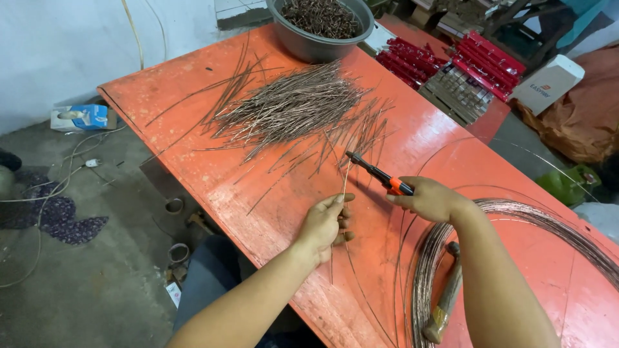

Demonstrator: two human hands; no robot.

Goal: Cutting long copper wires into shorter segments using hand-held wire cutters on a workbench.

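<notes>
Desk (213,167) of orange bears, at twelve o'clock, a heap of cut wire pieces (293,106), while nearer, the right hand (429,198) has its grip pressed around orange-handled cutters (377,173) and the left hand (325,222) pinches a thin wire (345,177) just at nine o'clock of them.

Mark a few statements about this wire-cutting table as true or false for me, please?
1. The right hand holds orange-and-black pliers. True.
2. The left hand is empty. False: it pinches a thin wire whose upper end meets the pliers' tip.
3. A heap of cut wire pieces lies on the orange table. True.
4. The grey basin stands on the floor. False: it stands at the table's far end, filled with small dark metal pieces.
5. A wire coil lies beside the right arm, with a wooden-handled tool across it. True.
</notes>
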